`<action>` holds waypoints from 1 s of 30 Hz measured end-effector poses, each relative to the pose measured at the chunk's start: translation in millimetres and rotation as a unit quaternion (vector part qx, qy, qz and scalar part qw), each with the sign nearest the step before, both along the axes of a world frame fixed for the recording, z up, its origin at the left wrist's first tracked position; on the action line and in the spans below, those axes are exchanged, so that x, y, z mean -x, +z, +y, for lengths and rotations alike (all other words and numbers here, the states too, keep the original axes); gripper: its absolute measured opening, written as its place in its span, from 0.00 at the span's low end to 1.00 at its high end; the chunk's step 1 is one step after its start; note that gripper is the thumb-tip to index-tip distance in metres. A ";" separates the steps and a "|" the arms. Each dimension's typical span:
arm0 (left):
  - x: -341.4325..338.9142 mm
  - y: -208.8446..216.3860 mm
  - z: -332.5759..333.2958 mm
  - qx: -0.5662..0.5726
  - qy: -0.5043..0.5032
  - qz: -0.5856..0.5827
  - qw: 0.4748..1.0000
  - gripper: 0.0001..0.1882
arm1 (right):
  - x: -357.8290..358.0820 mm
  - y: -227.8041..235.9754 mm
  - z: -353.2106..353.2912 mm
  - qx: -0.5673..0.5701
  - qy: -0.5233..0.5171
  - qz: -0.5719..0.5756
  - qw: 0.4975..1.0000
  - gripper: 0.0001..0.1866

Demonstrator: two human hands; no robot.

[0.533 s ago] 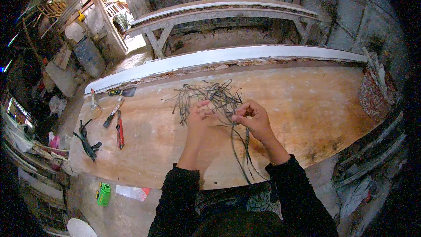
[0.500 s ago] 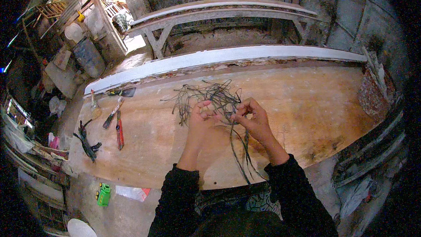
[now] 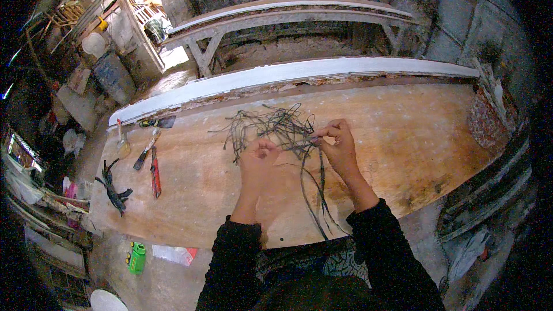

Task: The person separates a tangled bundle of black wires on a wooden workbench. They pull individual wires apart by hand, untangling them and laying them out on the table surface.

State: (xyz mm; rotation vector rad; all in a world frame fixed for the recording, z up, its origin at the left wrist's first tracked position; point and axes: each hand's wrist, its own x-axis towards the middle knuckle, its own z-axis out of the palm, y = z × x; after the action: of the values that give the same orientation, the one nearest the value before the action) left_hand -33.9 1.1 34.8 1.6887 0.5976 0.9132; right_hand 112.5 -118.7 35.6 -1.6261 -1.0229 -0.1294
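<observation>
A tangle of thin dark cords (image 3: 282, 120) lies on the wooden tabletop (image 3: 190, 196), and several loose strands hang toward the near edge. My right hand (image 3: 341, 147) pinches the cords at the tangle's right side between thumb and fingertips. At the lower left of the tangle, my left hand (image 3: 257, 160) is curled closed, thumb against fingers. What it grips, if anything, is too small to make out.
On the left lie a red utility knife (image 3: 155, 173), a putty knife (image 3: 147, 150), a brush (image 3: 122, 141), a dark scraper (image 3: 158, 121) and a black strip bundle (image 3: 115, 189). A long white board (image 3: 288, 75) borders the far edge. A green toy truck (image 3: 136, 258) sits on the floor.
My left hand has drawn slightly back toward me, and its fingers have curled in. My right hand has shifted slightly right and up, still pinching the cords.
</observation>
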 end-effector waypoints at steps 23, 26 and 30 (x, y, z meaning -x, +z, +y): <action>-5.5 -0.2 -4.4 0.144 -0.125 -0.079 0.978 0.27 | 15.5 5.5 -0.3 0.026 0.257 0.341 0.904 0.08; 5.0 26.7 -18.1 0.228 -0.282 -0.001 0.932 0.24 | 0.6 -12.2 5.9 0.012 0.133 0.258 0.957 0.08; 11.8 13.3 -12.1 0.176 -0.341 0.003 0.924 0.15 | 4.1 -19.0 10.9 -0.015 -0.024 0.022 0.999 0.08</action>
State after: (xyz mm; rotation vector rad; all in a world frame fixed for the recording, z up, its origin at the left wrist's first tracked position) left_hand -45.7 -11.1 48.1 1.4145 0.1295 0.2744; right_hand 108.4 -107.8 16.6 -1.6193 -0.9459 -0.1404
